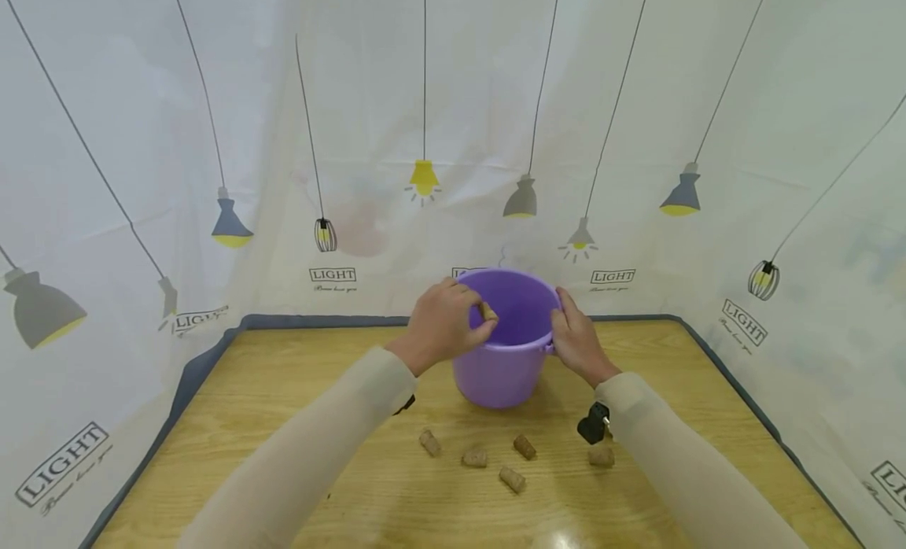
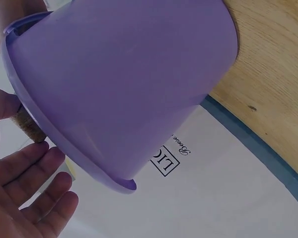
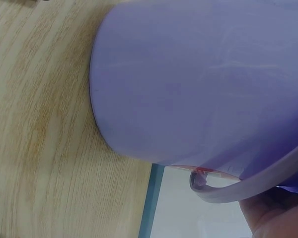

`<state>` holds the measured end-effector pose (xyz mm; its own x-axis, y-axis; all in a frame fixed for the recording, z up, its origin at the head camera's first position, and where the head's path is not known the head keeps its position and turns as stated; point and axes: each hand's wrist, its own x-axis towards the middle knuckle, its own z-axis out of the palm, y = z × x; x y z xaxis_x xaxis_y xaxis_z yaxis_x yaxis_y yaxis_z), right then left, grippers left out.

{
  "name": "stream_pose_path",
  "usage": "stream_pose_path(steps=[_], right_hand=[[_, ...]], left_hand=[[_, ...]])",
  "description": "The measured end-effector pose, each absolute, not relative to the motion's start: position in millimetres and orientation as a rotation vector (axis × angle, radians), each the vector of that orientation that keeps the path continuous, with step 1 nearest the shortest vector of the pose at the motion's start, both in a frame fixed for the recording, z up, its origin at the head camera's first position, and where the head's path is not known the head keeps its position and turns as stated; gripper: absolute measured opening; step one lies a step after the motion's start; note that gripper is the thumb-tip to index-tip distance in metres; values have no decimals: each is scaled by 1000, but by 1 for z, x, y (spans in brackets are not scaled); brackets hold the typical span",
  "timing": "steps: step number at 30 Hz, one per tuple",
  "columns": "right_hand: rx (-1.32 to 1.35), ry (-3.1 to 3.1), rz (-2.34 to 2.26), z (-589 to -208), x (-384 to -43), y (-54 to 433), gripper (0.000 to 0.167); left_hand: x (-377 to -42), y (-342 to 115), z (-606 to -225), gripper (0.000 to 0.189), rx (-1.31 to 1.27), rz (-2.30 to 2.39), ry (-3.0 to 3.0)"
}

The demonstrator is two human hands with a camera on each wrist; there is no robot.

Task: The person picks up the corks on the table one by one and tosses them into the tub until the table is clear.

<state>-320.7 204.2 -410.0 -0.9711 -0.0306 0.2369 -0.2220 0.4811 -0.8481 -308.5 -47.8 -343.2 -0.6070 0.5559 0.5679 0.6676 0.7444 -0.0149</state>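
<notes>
A purple plastic bucket [image 1: 499,380] stands upright on the table. My left hand [image 1: 442,321] pinches a wine cork [image 1: 488,311] between thumb and index finger over the bucket's near left rim. In the left wrist view the cork [image 2: 29,124] shows beside the rim, the other fingers spread loosely below it. My right hand [image 1: 576,340] grips the bucket's right rim, thumb on the near side. The right wrist view has this hand [image 3: 280,218] partly behind the purple handle [image 3: 233,193]. Several corks, one of them a darker cork [image 1: 524,447], lie in front of the bucket.
The wooden table [image 1: 283,392] has a dark blue edging along its back and sides. Behind it hangs a pale cloth [image 1: 396,101] printed with lamps. Another cork [image 1: 601,456] lies close to the right forearm.
</notes>
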Motion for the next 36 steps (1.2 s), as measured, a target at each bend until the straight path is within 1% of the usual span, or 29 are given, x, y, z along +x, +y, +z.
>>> stream_pose_path(steps=[7, 15, 22, 36], right_hand=[[225, -2539, 1496, -410, -321, 204, 58], [232, -2535, 1506, -409, -321, 203, 59], [233, -2515, 1446, -411, -321, 204, 57], [243, -2527, 1490, -410, -320, 204, 57]], left_hand=[[-312, -41, -343, 19, -920, -255, -2476], [-313, -38, -339, 49, -915, -179, -2556], [-312, -40, -337, 48, -920, -185, -2525], [-307, -45, -340, 45, -955, -291, -2437]])
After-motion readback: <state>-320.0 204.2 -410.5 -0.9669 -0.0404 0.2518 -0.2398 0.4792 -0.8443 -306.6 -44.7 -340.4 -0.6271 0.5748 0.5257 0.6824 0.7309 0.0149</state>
